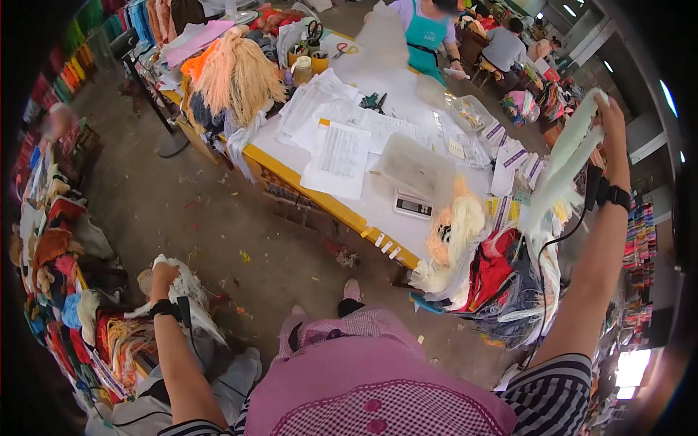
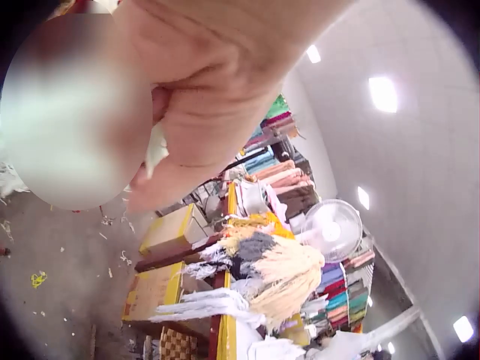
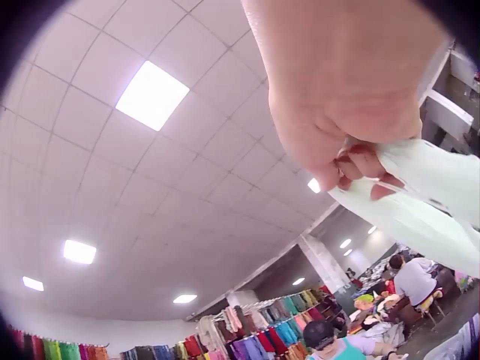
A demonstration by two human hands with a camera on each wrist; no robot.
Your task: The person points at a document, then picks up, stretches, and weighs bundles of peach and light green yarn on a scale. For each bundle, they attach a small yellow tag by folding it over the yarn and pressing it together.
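Raised at the far right, my right hand (image 1: 613,127) grips a pale mint-white skein of yarn (image 1: 568,156), which hangs down in two loops. In the right wrist view the curled fingers (image 3: 360,166) wrap round the skein's strands (image 3: 420,217). My left hand (image 1: 163,280) is low on the left, over the floor, and holds a bundle of white yarn (image 1: 193,291) whose ends hang loose. A bit of white yarn (image 2: 157,150) shows by that hand in the left wrist view, where a blur hides much of the rest.
A yellow-edged table (image 1: 327,200) carries papers (image 1: 340,156), a digital scale (image 1: 414,206), a plastic tub (image 1: 414,166) and scissors (image 1: 345,49). Coloured yarn (image 1: 494,265) hangs over its right corner. More yarn lines the left rack (image 1: 54,247). A person in a teal apron (image 1: 425,43) stands across.
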